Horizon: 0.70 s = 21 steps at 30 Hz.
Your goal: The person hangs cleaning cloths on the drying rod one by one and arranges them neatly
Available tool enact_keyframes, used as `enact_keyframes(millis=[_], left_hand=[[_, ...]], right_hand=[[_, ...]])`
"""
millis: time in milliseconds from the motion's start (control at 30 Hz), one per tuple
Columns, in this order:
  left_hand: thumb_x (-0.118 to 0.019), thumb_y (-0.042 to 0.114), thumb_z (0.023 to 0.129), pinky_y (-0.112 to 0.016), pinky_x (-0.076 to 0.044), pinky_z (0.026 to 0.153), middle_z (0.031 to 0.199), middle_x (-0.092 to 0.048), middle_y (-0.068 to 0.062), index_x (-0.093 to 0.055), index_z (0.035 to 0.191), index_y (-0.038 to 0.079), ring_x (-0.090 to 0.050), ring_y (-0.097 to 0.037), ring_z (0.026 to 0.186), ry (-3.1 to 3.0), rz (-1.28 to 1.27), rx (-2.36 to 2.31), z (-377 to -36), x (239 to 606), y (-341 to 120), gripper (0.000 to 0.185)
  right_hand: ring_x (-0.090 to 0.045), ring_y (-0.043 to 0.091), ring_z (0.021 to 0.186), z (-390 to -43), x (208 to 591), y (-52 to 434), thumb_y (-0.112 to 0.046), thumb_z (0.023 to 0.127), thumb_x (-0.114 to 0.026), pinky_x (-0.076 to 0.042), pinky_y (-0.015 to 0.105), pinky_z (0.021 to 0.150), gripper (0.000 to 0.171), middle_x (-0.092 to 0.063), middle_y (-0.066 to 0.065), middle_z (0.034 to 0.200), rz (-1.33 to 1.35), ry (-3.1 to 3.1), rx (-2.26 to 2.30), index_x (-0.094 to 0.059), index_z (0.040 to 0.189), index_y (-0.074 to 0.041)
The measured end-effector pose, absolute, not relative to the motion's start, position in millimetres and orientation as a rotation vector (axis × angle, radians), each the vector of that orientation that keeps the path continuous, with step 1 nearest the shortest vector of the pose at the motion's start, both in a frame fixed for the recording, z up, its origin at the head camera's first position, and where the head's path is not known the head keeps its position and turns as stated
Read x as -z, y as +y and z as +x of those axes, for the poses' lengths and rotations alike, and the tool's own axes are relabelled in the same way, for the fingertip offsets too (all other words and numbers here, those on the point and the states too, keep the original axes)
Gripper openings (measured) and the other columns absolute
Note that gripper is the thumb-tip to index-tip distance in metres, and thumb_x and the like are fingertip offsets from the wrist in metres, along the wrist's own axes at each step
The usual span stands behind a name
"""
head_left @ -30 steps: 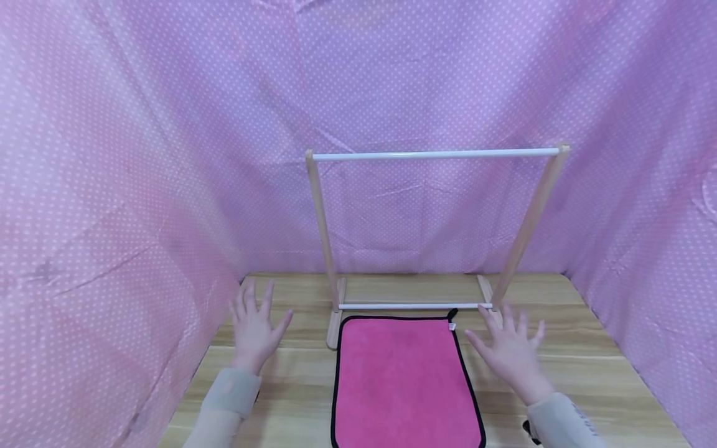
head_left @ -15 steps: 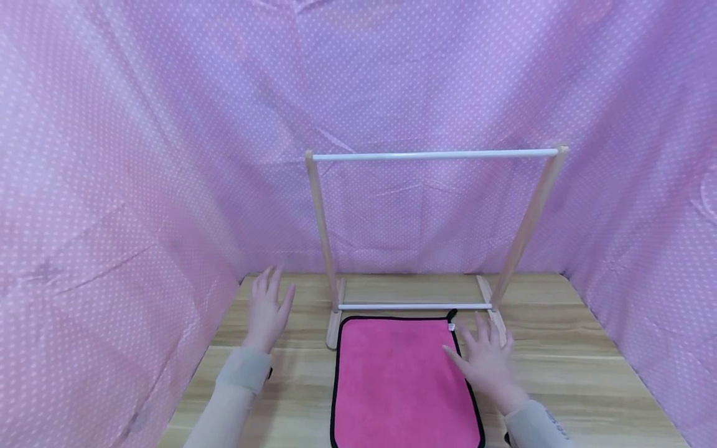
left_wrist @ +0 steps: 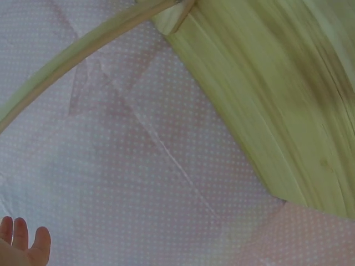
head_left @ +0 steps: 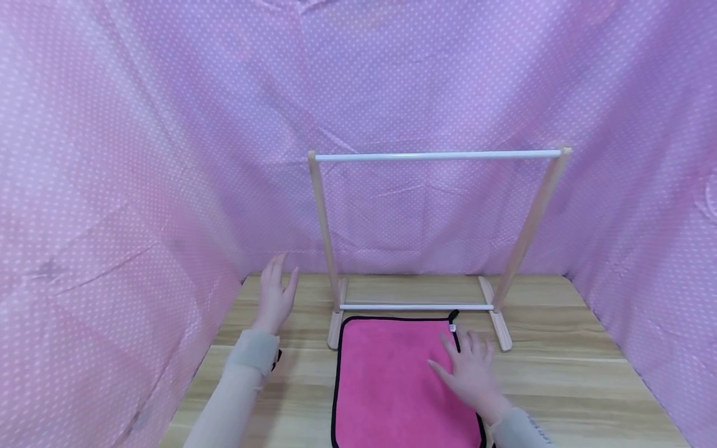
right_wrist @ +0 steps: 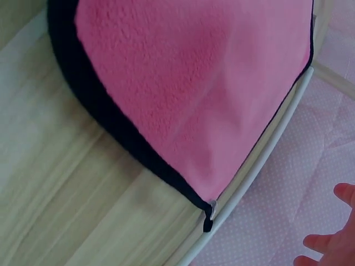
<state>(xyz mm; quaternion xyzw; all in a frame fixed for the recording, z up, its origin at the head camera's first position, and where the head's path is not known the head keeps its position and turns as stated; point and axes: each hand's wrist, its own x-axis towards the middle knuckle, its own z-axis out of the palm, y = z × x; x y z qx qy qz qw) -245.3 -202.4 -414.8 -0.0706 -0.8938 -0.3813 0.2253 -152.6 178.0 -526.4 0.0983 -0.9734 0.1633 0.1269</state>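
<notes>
The pink towel [head_left: 400, 379] lay flat on the table [head_left: 560, 379], under the right hand [head_left: 469, 373], whose fingers were spread and held nothing. Beyond its fingertips stood the rack [head_left: 437, 155]. The left hand [head_left: 276, 295] hovered open, well apart.

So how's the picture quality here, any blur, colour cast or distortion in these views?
Head view: even soft light, no glare; wide-angle bend in the wooden rack; right hand slightly motion-blurred over the pink black-edged towel. Left wrist view: soft, yellow-green cast on the wooden table. Right wrist view: close, towel pile fairly sharp.
</notes>
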Motion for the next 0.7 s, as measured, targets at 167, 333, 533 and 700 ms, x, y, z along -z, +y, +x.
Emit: enact_keyframes(millis=[167,333,533,700], left_hand=[[-0.056,0.026,0.096,-0.051,-0.031,0.113,0.144,-0.037,-0.021,-0.029,0.146,0.003,-0.035,-0.036,0.133,-2.415,-0.228,1.133,-255.4,406.2,-196.8,0.061],[-0.065,0.016,0.09,-0.048,-0.038,0.109,0.139,-0.038,-0.022,-0.032,0.143,0.001,-0.039,-0.035,0.128,-2.366,-0.312,1.154,-267.4,397.9,-188.8,0.065],[-0.069,0.007,0.085,-0.052,-0.039,0.107,0.138,-0.036,-0.026,-0.031,0.142,-0.002,-0.037,-0.038,0.128,-2.293,-0.402,1.221,-284.9,383.3,-183.3,0.069],[-0.07,0.006,0.084,-0.049,-0.04,0.108,0.138,-0.036,-0.025,-0.032,0.143,0.001,-0.039,-0.036,0.127,-2.276,-0.366,1.315,-294.8,372.3,-179.9,0.07]], right_hand=[[-0.033,0.051,0.127,-149.4,533.7,168.6,-0.054,0.084,-0.061,-0.016,0.071,0.102,0.064,-0.036,0.028,0.142,0.3,-2.846,-0.462,-0.055,0.132,-0.012],[-0.038,0.051,0.124,-144.9,539.9,159.1,-0.053,0.084,-0.062,-0.022,0.07,0.102,0.063,-0.041,0.028,0.14,0.303,-2.871,-0.43,-0.057,0.131,-0.012],[-0.038,0.048,0.127,-142.7,543.1,147.1,-0.053,0.086,-0.06,-0.028,0.068,0.103,0.062,-0.041,0.028,0.14,0.39,-2.916,-0.44,-0.055,0.132,-0.012],[-0.038,0.049,0.126,-141.8,550.8,141.9,-0.055,0.085,-0.059,-0.032,0.067,0.101,0.064,-0.039,0.028,0.142,0.404,-2.951,-0.46,-0.054,0.134,-0.014]])
